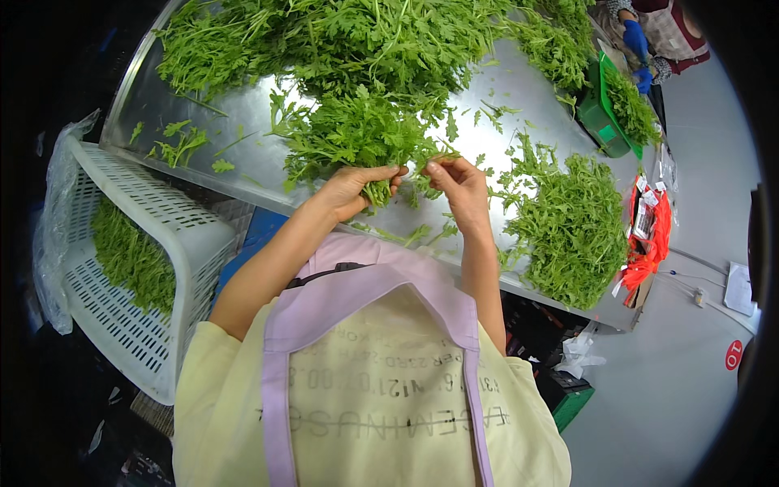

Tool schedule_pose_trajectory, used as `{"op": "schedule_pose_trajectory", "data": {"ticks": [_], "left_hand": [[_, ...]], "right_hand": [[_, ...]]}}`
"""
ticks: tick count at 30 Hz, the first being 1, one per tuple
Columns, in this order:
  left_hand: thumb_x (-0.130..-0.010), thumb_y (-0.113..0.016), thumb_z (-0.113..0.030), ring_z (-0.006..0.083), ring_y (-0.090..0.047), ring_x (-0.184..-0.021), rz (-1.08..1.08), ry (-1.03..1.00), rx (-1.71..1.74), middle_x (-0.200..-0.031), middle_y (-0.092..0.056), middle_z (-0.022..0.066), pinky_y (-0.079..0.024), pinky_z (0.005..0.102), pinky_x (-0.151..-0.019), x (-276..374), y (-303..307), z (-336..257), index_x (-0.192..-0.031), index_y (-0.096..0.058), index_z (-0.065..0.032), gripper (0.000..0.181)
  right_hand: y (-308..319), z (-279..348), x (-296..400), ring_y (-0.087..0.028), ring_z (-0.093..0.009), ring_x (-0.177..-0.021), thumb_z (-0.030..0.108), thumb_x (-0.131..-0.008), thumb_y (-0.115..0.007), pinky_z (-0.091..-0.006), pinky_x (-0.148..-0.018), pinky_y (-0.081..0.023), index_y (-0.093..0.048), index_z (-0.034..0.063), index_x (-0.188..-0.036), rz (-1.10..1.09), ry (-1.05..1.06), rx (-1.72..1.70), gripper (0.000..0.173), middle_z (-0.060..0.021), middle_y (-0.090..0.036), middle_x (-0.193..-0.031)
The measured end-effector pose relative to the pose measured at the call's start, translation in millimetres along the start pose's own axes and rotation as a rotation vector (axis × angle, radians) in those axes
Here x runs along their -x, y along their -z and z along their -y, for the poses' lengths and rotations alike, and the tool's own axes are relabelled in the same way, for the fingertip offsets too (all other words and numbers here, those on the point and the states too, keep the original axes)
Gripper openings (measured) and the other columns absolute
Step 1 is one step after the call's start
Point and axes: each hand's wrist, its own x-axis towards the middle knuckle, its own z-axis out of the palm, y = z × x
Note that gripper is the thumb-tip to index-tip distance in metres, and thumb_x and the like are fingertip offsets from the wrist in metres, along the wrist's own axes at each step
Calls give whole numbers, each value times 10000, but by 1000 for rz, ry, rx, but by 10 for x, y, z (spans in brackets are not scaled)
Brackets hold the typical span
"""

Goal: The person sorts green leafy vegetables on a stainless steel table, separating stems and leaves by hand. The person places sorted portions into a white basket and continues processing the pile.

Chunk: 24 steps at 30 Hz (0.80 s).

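Observation:
My left hand point(359, 189) is closed around the stems of a bunch of leafy greens point(359, 131), which look like chrysanthemum greens. The stem ends stick out below my thumb, and the leaves point away from me. Just to its right, my right hand point(459, 185) pinches a small sprig point(443, 152) between thumb and fingers. Both hands are over the near edge of a stainless steel table point(243, 173). Beyond them, a large heap of the same greens point(341, 42) covers the far side of the table.
Another pile of greens point(566, 231) lies at right, with loose leaves point(182, 143) scattered at left. A white slotted basket point(122, 347) holding greens stands left. Red ties point(651, 255) hang at the right edge. Beyond a green crate point(599, 122), a co-worker wears blue gloves point(635, 41).

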Motion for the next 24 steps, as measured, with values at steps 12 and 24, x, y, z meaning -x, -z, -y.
{"op": "schedule_pose_trajectory", "data": {"ticks": [12, 24], "left_hand": [[-806, -586, -104, 126, -552, -705, 6, -20, 5, -779, -573, 53, -474, 255, -694, 10, 34, -30, -956, -562, 48, 215], [-791, -588, -77, 120, -546, -693, -14, -21, 25, -764, -571, 50, -467, 265, -692, -20, 107, -10, -960, -555, 62, 221]], "right_hand": [[91, -69, -72, -558, -119, -659, 152, -724, -675, -232, -614, -442, -609, 40, -933, -94, -6, 428, 246, -43, -615, -772], [920, -526, 203, -589, -173, -670, 183, -726, -649, -285, -605, -449, -612, 22, -844, -329, -37, 604, 203, -83, -624, -746]]}}
